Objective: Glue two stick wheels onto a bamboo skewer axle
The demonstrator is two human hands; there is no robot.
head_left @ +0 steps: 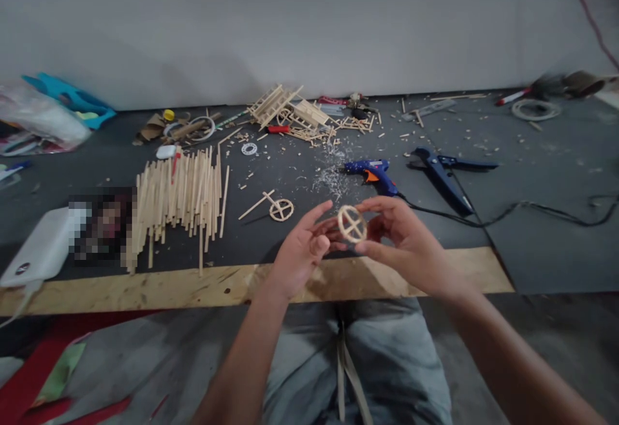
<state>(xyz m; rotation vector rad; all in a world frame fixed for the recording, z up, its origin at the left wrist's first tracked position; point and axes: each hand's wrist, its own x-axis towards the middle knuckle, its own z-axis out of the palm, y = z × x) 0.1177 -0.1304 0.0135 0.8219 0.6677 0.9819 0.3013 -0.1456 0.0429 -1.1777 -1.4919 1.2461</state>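
Right hand [406, 241]: closed in a pinch on small wooden wheel [352, 224], fingertips at the right rim, thumb below. Held upright, face toward the camera, so ring and crossed spokes read clearly. Left hand [302, 251]: partly curled, fingertips at the wheel's left rim, thumb raised free; apparently steadying rather than carrying. Wheel location: in the air between both hands, above the near edge of the table, over the lap.

Directly beneath: bare plywood strip [145, 289] along the front of the dark work surface [532, 218].

Just beyond the hands, flat on the surface: second wheel on a stick [278, 207], close by, likely for comparison or pairing. To its left: spread pile of wooden sticks [178, 193], laid roughly parallel, easy to pick from. Behind the right hand: blue glue gun [374, 173] on its side, nozzle turned away, cord trailing right; beside it, blue cutter [445, 173]. Both within reach of the right hand.

Farther back, near the wall: partly built stick frame [290, 112] amid offcuts, plus shavings [331, 180] between frame and glue gun. Far left: white case [41, 251] at the table edge.
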